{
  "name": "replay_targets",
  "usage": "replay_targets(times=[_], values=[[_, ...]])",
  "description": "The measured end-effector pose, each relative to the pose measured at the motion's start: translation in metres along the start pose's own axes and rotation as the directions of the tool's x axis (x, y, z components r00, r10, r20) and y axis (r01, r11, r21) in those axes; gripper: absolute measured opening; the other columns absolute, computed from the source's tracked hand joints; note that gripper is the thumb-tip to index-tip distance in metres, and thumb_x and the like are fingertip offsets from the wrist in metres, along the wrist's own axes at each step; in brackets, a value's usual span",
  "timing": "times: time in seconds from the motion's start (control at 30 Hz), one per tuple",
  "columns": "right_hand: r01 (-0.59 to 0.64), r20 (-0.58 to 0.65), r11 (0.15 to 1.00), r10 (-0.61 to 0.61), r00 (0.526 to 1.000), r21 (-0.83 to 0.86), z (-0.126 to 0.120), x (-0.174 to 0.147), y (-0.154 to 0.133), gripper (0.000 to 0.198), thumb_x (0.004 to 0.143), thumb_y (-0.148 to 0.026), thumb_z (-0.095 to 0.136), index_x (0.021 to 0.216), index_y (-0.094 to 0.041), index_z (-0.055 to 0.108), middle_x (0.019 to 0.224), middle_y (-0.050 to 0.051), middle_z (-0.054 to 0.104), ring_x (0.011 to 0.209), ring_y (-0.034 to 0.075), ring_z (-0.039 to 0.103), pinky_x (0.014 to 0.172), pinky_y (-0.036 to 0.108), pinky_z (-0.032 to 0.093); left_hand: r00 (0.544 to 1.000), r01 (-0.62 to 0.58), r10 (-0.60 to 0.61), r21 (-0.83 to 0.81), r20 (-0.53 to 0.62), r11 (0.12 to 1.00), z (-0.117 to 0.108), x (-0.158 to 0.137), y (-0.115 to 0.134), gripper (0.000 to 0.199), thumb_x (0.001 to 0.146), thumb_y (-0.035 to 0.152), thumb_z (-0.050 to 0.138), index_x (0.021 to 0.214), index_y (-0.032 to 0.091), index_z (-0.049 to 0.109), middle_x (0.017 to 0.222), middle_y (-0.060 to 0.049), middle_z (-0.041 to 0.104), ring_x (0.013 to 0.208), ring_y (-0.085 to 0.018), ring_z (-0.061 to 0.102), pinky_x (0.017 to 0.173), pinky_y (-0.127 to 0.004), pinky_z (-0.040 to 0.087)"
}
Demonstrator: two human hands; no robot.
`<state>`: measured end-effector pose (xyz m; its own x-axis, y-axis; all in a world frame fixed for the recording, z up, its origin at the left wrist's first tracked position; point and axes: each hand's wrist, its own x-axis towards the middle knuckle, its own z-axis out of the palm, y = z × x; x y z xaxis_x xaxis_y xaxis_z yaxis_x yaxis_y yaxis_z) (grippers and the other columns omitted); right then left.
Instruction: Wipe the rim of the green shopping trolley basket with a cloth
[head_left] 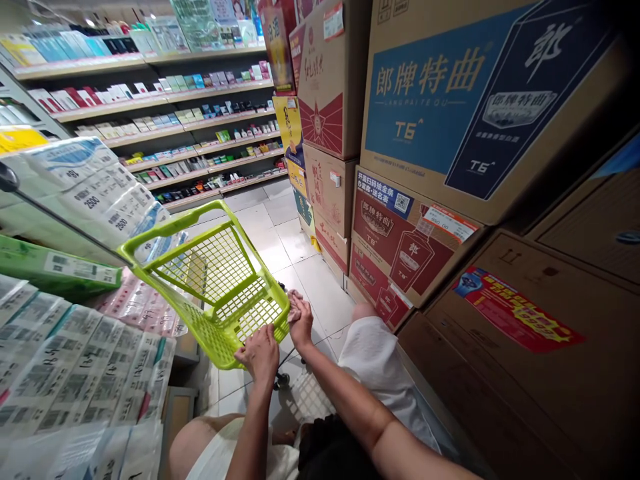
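Note:
A lime-green plastic shopping basket (193, 327) with mesh walls is tilted in front of me, and inside it I see only bare mesh. My left hand (260, 350) is closed over its near rim. A crumpled pinkish cloth (295, 301) is gripped in my right hand (301, 325), against the basket's right corner. From the basket's far left corner a thin dark rod (65, 217) runs up to a black knob (9, 179). Below the basket a small dark wheel (282, 381) shows near the floor.
Tall stacks of cardboard cartons (320, 87) line the right side. Wrapped paper packs (55, 360) and a green package (55, 270) are piled at left. Shelves (165, 97) of small boxes stand at the back. Pale floor tiles (295, 233) run between them.

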<state>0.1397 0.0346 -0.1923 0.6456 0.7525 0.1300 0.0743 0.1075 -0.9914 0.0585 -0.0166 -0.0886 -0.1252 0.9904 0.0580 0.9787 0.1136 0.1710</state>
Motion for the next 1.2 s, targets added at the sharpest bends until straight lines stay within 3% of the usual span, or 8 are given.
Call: replay_targets(times=[0.17,0.33,0.53,0.63,0.73,0.93,1.1,1.2], values=[[0.269,0.02,0.958,-0.268,0.963,-0.103,-0.018,-0.013,-0.021,0.054,0.088,-0.012,0.045,0.139,-0.019,0.06,0.125,0.013,0.06,0.115,0.023,0.061,0.099,0.036,0.053,0.992,-0.126,0.126,-0.024,0.02,0.992,0.0,0.003,-0.009,0.041,0.103,0.036,0.032,0.103,0.021,0.07,0.108,-0.01,0.074,0.107,-0.027,0.062,0.094,-0.043,0.034],[0.574,0.255,0.777,-0.519,0.816,-0.257,-0.034,-0.018,-0.024,0.057,0.09,-0.007,0.044,0.144,-0.023,0.056,0.137,0.014,0.058,0.13,0.025,0.052,0.109,0.043,0.042,0.992,-0.107,0.104,0.033,0.068,0.994,-0.005,0.004,-0.031,0.044,0.101,0.046,0.035,0.093,0.024,0.072,0.1,-0.009,0.076,0.101,-0.027,0.064,0.098,-0.047,0.032],[0.504,0.307,0.787,-0.411,0.858,-0.356,-0.03,0.025,-0.05,0.043,0.093,-0.007,0.047,0.129,-0.02,0.068,0.131,0.012,0.065,0.116,0.025,0.057,0.097,0.039,0.048,0.996,-0.087,0.089,-0.101,0.011,0.991,-0.004,0.003,-0.043,0.043,0.101,0.038,0.032,0.098,0.023,0.072,0.103,-0.008,0.077,0.108,-0.024,0.064,0.107,-0.046,0.03],[0.617,0.375,0.703,-0.497,0.782,-0.354,-0.033,-0.001,-0.046,0.053,0.089,-0.002,0.047,0.134,-0.024,0.065,0.136,0.009,0.063,0.12,0.027,0.052,0.101,0.042,0.047,0.989,-0.05,0.023,-0.181,-0.149,0.982,0.006,0.004,-0.057,0.046,0.101,0.038,0.029,0.102,0.024,0.073,0.109,-0.008,0.077,0.123,-0.026,0.056,0.118,-0.054,0.014],[0.697,0.449,0.662,-0.553,0.702,-0.275,-0.04,-0.015,-0.039,0.054,0.089,-0.004,0.051,0.138,-0.026,0.063,0.139,0.007,0.062,0.124,0.027,0.048,0.107,0.043,0.045,0.979,-0.118,0.063,-0.284,-0.195,0.952,0.017,0.005,-0.066,0.055,0.102,0.041,0.022,0.114,0.021,0.071,0.116,-0.011,0.075,0.133,-0.027,0.048,0.122,-0.056,0.006],[0.519,0.347,0.767,-0.403,0.847,-0.376,-0.035,0.009,-0.053,0.038,0.093,-0.011,0.053,0.123,-0.024,0.072,0.129,0.01,0.066,0.116,0.028,0.05,0.099,0.042,0.047,0.954,-0.295,0.221,-0.484,-0.205,0.824,0.031,0.004,-0.062,0.07,0.101,0.053,0.005,0.145,0.019,0.049,0.145,-0.014,0.057,0.146,-0.024,0.038,0.127,-0.051,0.007],[0.635,0.428,0.716,-0.496,0.756,-0.291,-0.019,-0.033,-0.055,0.047,0.09,-0.008,0.055,0.133,-0.025,0.064,0.125,0.007,0.067,0.118,0.025,0.051,0.108,0.041,0.04,0.941,-0.336,0.183,-0.724,-0.285,0.602,0.041,0.003,-0.055,0.079,0.096,0.069,0.004,0.161,0.025,-0.003,0.168,-0.017,0.02,0.15,-0.024,0.034,0.122,-0.052,0.029],[0.624,0.41,0.737,-0.501,0.762,-0.26,-0.025,-0.022,-0.054,0.04,0.092,-0.012,0.054,0.126,-0.025,0.068,0.125,0.006,0.068,0.114,0.024,0.053,0.104,0.039,0.042,0.943,-0.33,0.178,-0.726,-0.28,0.604,0.038,0.006,-0.06,0.085,0.092,0.072,-0.003,0.159,0.023,0.016,0.164,-0.017,0.028,0.152,-0.024,0.03,0.124,-0.048,0.026]])
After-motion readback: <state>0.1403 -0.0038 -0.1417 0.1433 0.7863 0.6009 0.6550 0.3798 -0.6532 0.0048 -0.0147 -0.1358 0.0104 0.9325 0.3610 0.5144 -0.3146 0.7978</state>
